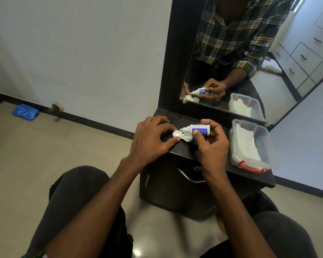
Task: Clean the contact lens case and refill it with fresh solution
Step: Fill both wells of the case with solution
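A white contact lens case (182,135) with two open wells lies on the dark dresser top (183,152). My left hand (151,138) pinches its left end between thumb and fingers. My right hand (212,141) grips a small white solution bottle with a blue label (197,129), tipped sideways. The nozzle points left, just over the case's left well. A green object, mostly hidden, sits under my right thumb.
A clear plastic box with red clasps (252,146), holding white tissue, stands at the right of the dresser top. A mirror (250,62) rises behind. Below the top is a drawer with a metal handle (189,176). A blue packet (25,111) lies on the floor.
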